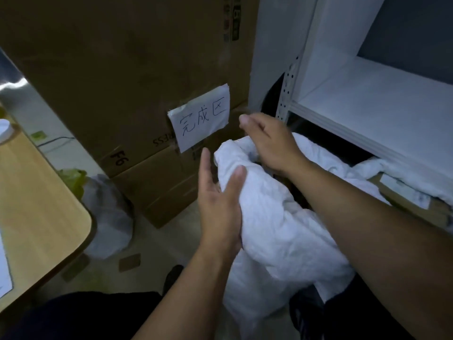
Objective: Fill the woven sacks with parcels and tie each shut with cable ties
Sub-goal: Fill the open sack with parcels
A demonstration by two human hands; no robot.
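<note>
A white woven sack (pixel 277 224) stands between my knees, its top gathered into a thick twisted neck. My left hand (pixel 218 202) lies against the left side of that neck, thumb pressed on the fabric and fingers straight, pointing up. My right hand (pixel 267 143) reaches over the top of the neck with its fingers curled down into the gathered mouth, where they are hidden. No cable tie shows. A second white sack (pixel 382 168) lies under the shelf at right, with cardboard parcels (pixel 416 204) beside it.
Stacked cardboard boxes (pixel 137 77) rise right behind the sack, with a handwritten paper label (pixel 201 119) taped on. A white metal shelf (pixel 367 106) stands at right. A wooden table corner (pixel 49 204) is at left, with plastic bags (pixel 107 209) on the floor beside it.
</note>
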